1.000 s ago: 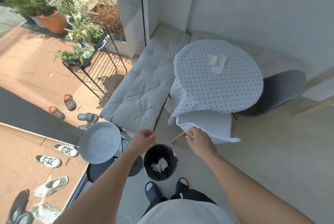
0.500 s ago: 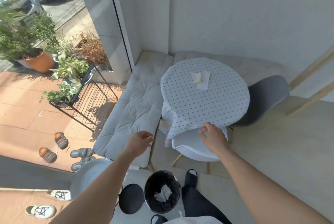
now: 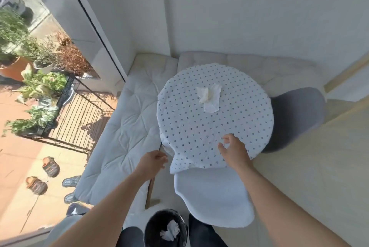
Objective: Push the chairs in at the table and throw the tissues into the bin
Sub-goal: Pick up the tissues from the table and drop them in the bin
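Observation:
A round table (image 3: 199,127) under a white dotted cloth stands in the corner, with crumpled white tissues (image 3: 209,97) near its far middle. A white chair (image 3: 213,196) sits at the near side, its seat tucked partly under the cloth. A grey chair (image 3: 295,115) is at the table's right side. A black bin (image 3: 151,228) holding crumpled tissue stands by my feet. My right hand (image 3: 233,151) hovers over the table's near edge, fingers apart, empty. My left hand (image 3: 153,163) is left of the table edge, loosely curled, holding nothing I can see.
White bench cushions (image 3: 123,137) run along the window and the back wall. Outside the glass are a black wire plant rack (image 3: 79,119), potted plants and several shoes. A pale wooden frame (image 3: 347,75) leans at the right wall. Bare floor lies to the right.
I have stepped closer to the table. My right hand left the white chair's back and moved up over the table edge. The bin now lies between my feet.

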A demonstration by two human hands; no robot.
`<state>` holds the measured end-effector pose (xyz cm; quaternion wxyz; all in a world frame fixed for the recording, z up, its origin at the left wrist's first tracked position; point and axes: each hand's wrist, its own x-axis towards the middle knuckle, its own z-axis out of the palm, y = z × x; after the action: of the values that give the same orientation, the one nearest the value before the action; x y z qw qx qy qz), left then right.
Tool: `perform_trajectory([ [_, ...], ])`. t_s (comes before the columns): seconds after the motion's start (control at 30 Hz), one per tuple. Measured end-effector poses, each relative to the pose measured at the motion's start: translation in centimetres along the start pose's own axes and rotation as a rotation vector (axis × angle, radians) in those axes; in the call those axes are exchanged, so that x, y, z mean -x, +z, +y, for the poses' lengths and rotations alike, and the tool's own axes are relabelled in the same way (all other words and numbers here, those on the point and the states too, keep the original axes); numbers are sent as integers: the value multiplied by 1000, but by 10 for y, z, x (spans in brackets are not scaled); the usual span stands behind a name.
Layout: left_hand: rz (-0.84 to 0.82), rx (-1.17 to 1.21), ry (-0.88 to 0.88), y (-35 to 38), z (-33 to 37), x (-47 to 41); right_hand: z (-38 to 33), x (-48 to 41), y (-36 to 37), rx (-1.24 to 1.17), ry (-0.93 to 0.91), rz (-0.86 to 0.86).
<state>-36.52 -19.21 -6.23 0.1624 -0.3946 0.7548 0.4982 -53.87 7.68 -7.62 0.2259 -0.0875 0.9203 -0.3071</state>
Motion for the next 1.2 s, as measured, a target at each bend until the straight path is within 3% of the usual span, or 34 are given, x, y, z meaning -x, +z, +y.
perform_trajectory([
  [0.23, -38, -23, -17, 32, 63, -97, 15, -119, -4, -45, 34, -54],
  [0.43, 62, -82, 104, 55, 105, -177, 23, -208, 7, -57, 71, -70],
  [0.63, 144, -206, 330, 83, 145, -253, 33, -288, 15, 95, -96, -62],
  [0.77, 125, -318, 349, 104, 173, -309, 35, -341, 16, 150, -202, -123],
  [0.87, 103, -433, 361, 119, 191, -341, 35, -364, 23, 215, -271, -222],
  [0.97, 62, -577, 397, 129, 200, -365, 36, -375, 33, 341, -287, -217],
  [1.1, 43, -640, 424, 137, 200, -382, 39, -380, 41, 240, -334, -102],
  [1.2, 99, -537, 433, 137, 196, -385, 38, -383, 41, 167, -344, -71],
])
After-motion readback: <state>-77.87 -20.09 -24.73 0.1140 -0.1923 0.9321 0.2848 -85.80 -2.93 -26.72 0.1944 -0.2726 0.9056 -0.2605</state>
